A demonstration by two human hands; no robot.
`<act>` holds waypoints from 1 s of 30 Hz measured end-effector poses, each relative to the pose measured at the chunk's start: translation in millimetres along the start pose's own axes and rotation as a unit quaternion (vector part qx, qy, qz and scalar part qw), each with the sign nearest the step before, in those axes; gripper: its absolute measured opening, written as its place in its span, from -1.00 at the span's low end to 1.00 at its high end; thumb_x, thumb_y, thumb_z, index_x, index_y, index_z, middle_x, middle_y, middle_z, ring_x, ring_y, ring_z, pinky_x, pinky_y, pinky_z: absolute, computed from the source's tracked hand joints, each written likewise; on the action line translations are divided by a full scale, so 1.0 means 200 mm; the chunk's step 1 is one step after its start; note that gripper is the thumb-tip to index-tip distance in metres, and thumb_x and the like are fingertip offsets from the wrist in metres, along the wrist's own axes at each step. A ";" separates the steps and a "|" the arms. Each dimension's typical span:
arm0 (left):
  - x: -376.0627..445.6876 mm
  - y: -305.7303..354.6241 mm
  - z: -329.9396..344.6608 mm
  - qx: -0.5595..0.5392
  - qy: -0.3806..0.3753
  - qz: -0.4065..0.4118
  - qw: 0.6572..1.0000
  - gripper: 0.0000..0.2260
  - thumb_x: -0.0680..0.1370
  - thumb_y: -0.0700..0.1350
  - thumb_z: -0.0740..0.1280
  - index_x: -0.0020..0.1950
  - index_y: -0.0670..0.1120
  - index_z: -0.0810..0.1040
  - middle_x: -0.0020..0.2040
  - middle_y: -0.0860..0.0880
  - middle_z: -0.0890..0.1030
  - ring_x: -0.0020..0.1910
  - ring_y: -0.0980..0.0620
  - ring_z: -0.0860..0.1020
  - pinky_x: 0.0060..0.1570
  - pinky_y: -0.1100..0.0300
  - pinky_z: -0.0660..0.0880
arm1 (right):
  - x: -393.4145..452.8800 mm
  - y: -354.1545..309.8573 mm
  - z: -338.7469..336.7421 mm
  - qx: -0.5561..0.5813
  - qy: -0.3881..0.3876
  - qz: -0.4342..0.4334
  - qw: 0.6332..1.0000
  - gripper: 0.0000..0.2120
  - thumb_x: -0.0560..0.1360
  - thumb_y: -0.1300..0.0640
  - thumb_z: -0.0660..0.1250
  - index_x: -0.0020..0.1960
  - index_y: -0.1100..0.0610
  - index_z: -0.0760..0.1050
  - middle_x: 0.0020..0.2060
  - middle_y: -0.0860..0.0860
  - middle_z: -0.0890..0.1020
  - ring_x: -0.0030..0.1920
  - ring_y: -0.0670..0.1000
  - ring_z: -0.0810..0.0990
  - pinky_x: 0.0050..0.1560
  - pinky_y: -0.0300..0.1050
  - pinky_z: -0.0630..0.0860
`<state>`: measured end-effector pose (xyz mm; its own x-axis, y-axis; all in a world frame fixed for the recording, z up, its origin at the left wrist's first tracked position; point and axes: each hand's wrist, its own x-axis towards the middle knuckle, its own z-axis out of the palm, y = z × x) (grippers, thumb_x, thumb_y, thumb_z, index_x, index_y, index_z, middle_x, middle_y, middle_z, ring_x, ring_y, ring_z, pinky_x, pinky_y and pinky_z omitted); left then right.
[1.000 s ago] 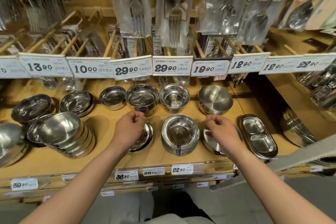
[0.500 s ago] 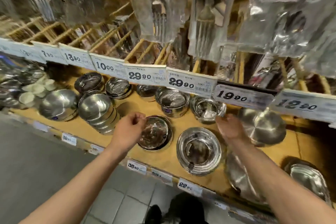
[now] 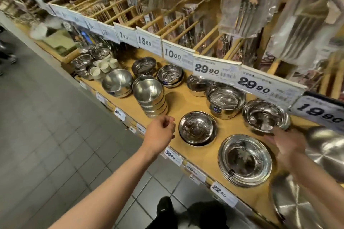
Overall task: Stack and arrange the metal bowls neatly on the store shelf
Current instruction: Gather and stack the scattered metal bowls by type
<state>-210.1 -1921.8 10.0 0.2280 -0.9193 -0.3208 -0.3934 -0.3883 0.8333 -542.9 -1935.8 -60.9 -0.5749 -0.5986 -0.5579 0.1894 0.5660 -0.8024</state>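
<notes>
Shiny metal bowls stand on a wooden shelf [image 3: 186, 104]. My left hand [image 3: 160, 134] hovers over the shelf's front edge, fingers loosely curled, holding nothing. It is just left of a shallow bowl [image 3: 197, 128]. My right hand [image 3: 286, 143] is blurred, its fingers stretched toward the near rim of a small bowl [image 3: 266, 116]; I cannot tell whether they touch. A stack of wide shallow bowls [image 3: 244, 160] lies between my arms. A deep bowl [image 3: 226, 100] stands behind them, and a tilted stack of bowls [image 3: 149, 95] leans further left.
Price tags [image 3: 216, 69] hang on a rail low over the back bowls, with packaged cutlery [image 3: 242, 5] above. Large matte bowls [image 3: 327, 148] crowd the right end. A big bowl [image 3: 116, 82] and white cups [image 3: 104, 65] are at the left. Below is a tiled floor [image 3: 55, 135].
The view has swung left along the shelf. My left hand has come off the shallow bowl and sits to its left. My right hand has moved to the small bowl.
</notes>
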 end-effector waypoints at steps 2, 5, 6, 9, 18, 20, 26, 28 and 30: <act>0.02 0.01 0.00 -0.010 -0.005 0.004 1.000 -0.88 0.65 -0.20 0.27 0.11 -0.12 0.59 -0.09 -0.05 0.62 -0.15 0.04 0.60 -0.04 0.12 0.66 | -0.04 -0.03 -0.01 0.013 0.007 0.033 0.999 -0.59 0.57 0.15 0.43 0.32 0.33 0.46 0.03 0.18 0.71 -0.17 0.02 0.75 -0.04 0.04 0.69; 0.06 0.02 0.00 -0.026 -0.014 0.018 0.999 -0.88 0.64 -0.21 0.27 0.08 -0.09 0.60 -0.09 -0.04 0.63 -0.18 0.05 0.61 -0.05 0.12 0.66 | -0.11 -0.05 -0.05 0.019 0.027 0.039 0.999 -0.72 0.60 0.11 0.39 0.25 0.19 0.48 -0.29 0.04 0.69 -0.51 -0.09 0.65 -0.63 -0.26 0.49; 0.07 0.02 0.00 -0.029 -0.019 0.022 0.999 -0.88 0.64 -0.21 0.27 0.07 -0.09 0.60 -0.09 -0.04 0.64 -0.19 0.05 0.61 -0.02 0.07 0.67 | -0.12 -0.05 -0.07 0.024 0.035 0.025 0.999 -0.76 0.60 0.13 0.39 0.20 0.20 0.49 -0.34 0.04 0.69 -0.54 -0.10 0.64 -0.65 -0.29 0.46; 0.11 0.01 -0.02 -0.033 -0.042 0.030 0.998 -0.87 0.64 -0.19 0.28 0.11 -0.10 0.61 -0.08 -0.04 0.64 -0.14 0.01 0.62 0.08 -0.02 0.65 | -0.18 -0.03 -0.11 0.047 0.036 -0.012 0.998 -0.83 0.61 0.19 0.36 0.11 0.29 0.54 -0.21 0.15 0.69 -0.53 -0.12 0.63 -0.59 -0.30 0.51; 0.27 -0.06 -0.18 -0.050 -0.126 0.073 0.988 -0.86 0.64 -0.22 0.26 -0.03 -0.05 0.58 -0.13 0.00 0.62 -0.19 0.05 0.60 -0.01 0.03 0.65 | -0.52 0.06 -0.08 0.073 0.101 -0.062 0.990 -0.90 0.52 0.29 0.36 -0.18 0.21 0.53 -0.18 0.25 0.65 -0.36 0.06 0.61 -0.37 -0.20 0.59; 0.30 -0.08 -0.20 -0.038 -0.144 0.079 0.986 -0.85 0.62 -0.22 0.27 -0.07 -0.03 0.58 -0.15 0.00 0.62 -0.17 0.02 0.61 -0.05 0.06 0.66 | -0.61 0.10 -0.07 0.089 0.105 -0.061 0.989 -0.91 0.52 0.31 0.37 -0.16 0.22 0.56 -0.13 0.22 0.67 -0.27 0.07 0.61 -0.40 -0.28 0.59; 0.27 -0.04 -0.13 0.019 -0.223 0.116 0.968 -0.83 0.61 -0.20 0.27 -0.09 -0.03 0.62 -0.07 -0.09 0.68 0.02 -0.15 0.65 0.13 -0.18 0.61 | -0.80 0.22 -0.08 0.111 0.113 -0.053 0.986 -0.81 0.52 0.37 0.38 0.12 0.24 0.51 -0.09 0.23 0.60 -0.27 0.06 0.59 -0.46 -0.29 0.57; 0.24 -0.01 -0.06 0.036 -0.236 0.134 0.962 -0.81 0.60 -0.20 0.27 -0.10 0.00 0.62 -0.09 -0.03 0.67 -0.01 -0.10 0.65 0.08 -0.13 0.63 | -0.82 0.25 -0.10 0.092 0.122 -0.046 0.987 -0.79 0.51 0.37 0.38 0.13 0.24 0.52 -0.09 0.22 0.62 -0.25 0.09 0.61 -0.44 -0.26 0.60; 0.19 0.02 0.01 0.048 -0.254 0.143 0.955 -0.80 0.58 -0.20 0.27 -0.13 0.02 0.62 -0.14 0.00 0.66 -0.06 -0.10 0.66 0.01 -0.06 0.65 | -0.81 0.28 -0.10 0.086 0.119 -0.032 0.989 -0.76 0.51 0.37 0.39 0.16 0.29 0.54 -0.07 0.24 0.65 -0.20 0.12 0.64 -0.37 -0.21 0.65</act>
<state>-205.3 -1959.3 -0.2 -0.3532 -0.8917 -0.2830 -0.4599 -0.0979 0.8826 -455.1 -1796.1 -10.3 -0.7568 -0.4686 -0.4557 0.2674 0.4142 -0.8700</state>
